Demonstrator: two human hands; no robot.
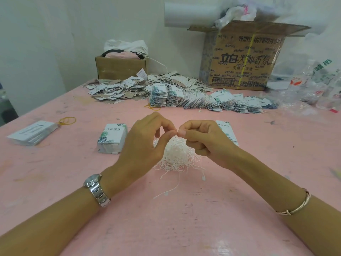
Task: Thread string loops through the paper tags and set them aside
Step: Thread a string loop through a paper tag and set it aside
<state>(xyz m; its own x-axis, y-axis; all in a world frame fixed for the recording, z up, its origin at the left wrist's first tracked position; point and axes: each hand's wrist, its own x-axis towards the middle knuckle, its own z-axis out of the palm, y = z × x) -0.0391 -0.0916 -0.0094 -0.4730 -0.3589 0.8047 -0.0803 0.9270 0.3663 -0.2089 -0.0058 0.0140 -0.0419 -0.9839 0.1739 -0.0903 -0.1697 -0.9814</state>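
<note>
A loose tangle of thin white string loops (177, 156) is heaped at the middle of the pink table (184, 228), with a few strands trailing toward the near edge. Its top strands are pinched by the left hand (145, 139) and the right hand (204, 143), each grip closed thumb to forefinger, the tips touching. A neat stack of leaf-printed paper tags (112, 138) is set just beside the left hand. Strung tags (212, 102) are piled along the far edge.
</note>
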